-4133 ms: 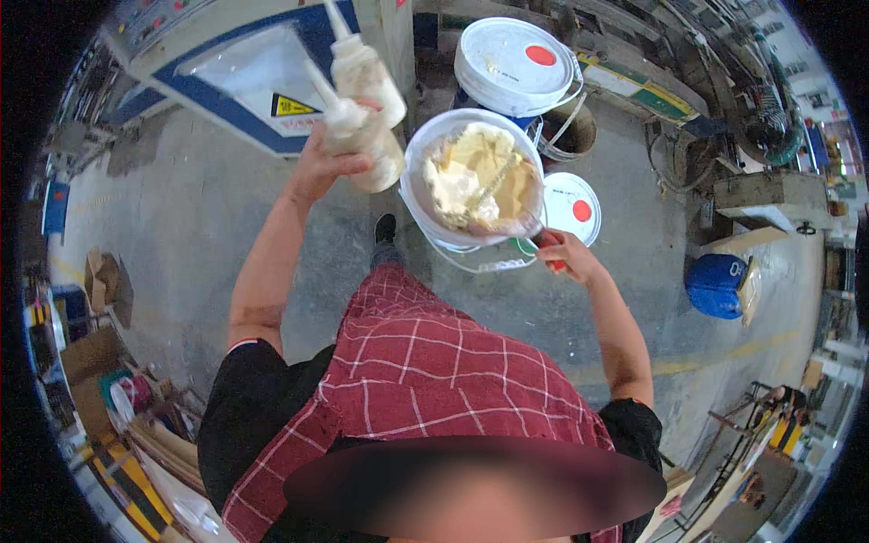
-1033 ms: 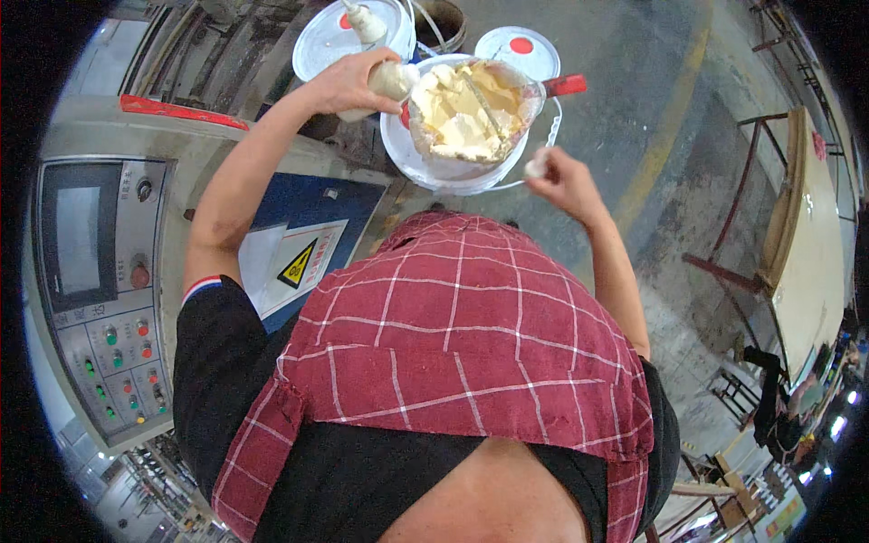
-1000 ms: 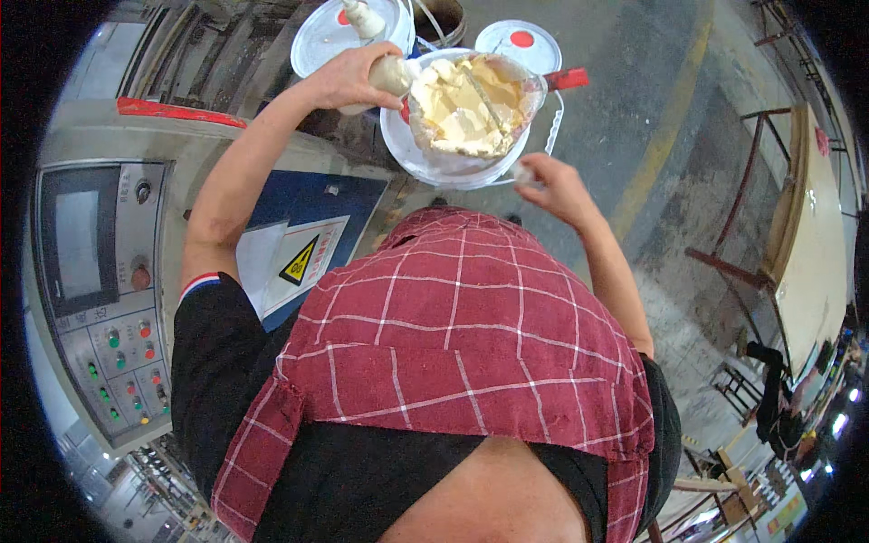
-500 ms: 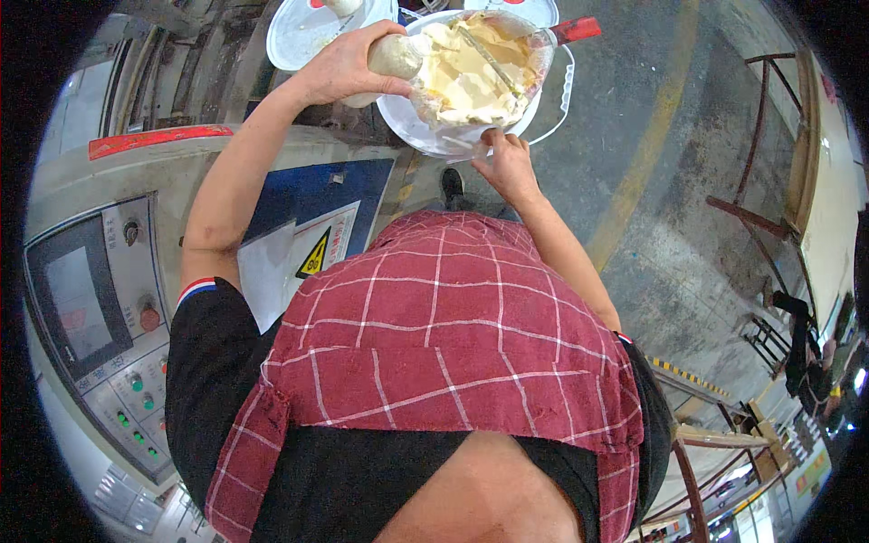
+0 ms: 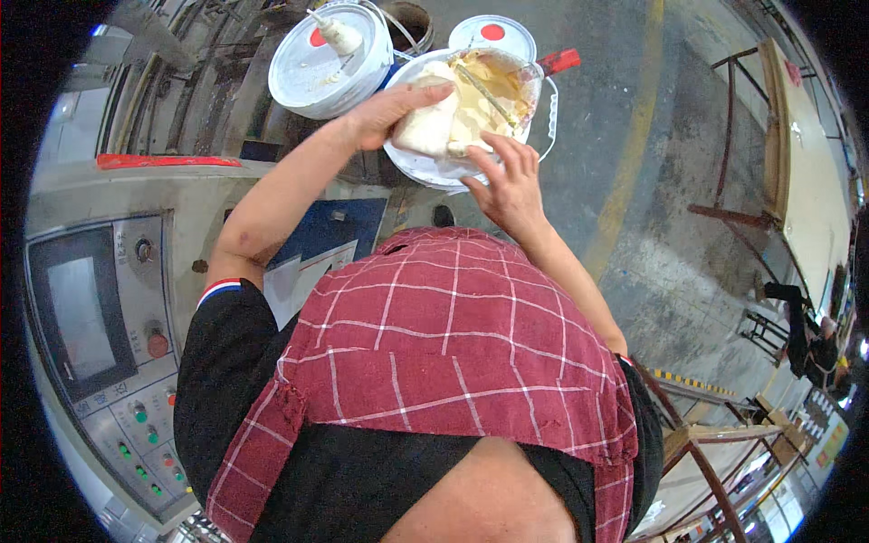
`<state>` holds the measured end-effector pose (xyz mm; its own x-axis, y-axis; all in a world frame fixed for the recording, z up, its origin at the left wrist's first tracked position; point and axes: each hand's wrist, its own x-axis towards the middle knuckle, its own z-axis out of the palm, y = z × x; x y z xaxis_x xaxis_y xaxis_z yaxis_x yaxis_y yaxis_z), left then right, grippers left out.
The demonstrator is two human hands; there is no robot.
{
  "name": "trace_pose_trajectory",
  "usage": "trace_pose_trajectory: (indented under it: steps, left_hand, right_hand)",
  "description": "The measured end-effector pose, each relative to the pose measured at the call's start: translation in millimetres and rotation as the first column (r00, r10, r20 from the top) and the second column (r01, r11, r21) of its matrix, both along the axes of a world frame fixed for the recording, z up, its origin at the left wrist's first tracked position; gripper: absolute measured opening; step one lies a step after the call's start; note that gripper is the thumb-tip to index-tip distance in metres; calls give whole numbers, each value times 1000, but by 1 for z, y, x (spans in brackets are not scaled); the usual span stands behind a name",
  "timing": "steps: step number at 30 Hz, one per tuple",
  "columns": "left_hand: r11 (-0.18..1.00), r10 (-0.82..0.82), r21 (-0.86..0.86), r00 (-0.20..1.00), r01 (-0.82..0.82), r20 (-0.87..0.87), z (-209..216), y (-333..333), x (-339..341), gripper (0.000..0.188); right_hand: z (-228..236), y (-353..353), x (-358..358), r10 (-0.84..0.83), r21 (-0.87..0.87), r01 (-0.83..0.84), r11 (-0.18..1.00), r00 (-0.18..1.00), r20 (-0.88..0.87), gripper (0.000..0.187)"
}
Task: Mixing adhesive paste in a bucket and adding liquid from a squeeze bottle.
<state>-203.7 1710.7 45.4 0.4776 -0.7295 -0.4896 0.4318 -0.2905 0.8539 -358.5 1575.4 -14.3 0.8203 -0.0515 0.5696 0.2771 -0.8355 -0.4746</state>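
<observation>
As I watch through the head camera, the fingers of the left hand [image 5: 391,116] are clamped on a pale squeeze bottle [image 5: 424,127], which lies tilted over the left part of a red-handled scoop [image 5: 529,80]; its spout is hidden. The right hand [image 5: 514,185] has its fingers spread apart at the scoop's near edge, and I cannot tell whether the tips touch it. Creamy yellow paste [image 5: 474,110] fills the scoop, with a thin stick [image 5: 494,105] lying across it, and the red handle [image 5: 558,61] points right. Below the scoop I see a white bucket [image 5: 427,174].

Farther out, on the far left, a second bottle [image 5: 339,38] stands on a lidded bucket [image 5: 312,83]. Another lidded bucket [image 5: 518,34] sits beyond the scoop; both lids carry round red stickers. To the near left, a control panel [image 5: 148,378] has a dark-framed screen [image 5: 86,312] and characters beside its knobs and buttons, mostly too small for me to read. A white printed sheet [image 5: 317,270] is partly covered by the red checked apron [image 5: 444,344].

Compared with half a second ago, the bottle reaches farther over the paste, and the right hand's bunched fingers have spread.
</observation>
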Motion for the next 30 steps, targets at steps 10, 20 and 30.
trace_pose_trajectory:
  steps: [10, 20, 30]
  left_hand:
    - [986, 73, -116, 934, -121, -351, -19, -6, -8, 66]
    - [669, 727, -211, 566, -713, 389, -49, 82, 62, 26]
    - [682, 731, -346, 591, -644, 341, -55, 67, 65, 25]
  right_hand:
    - [45, -25, 75, 367, -384, -356, 852, 929, -46, 54]
    - [34, -45, 103, 171, 440, -43, 897, 951, -256, 62]
    - [2, -45, 102, 184, 841, 68, 537, 963, -196, 57]
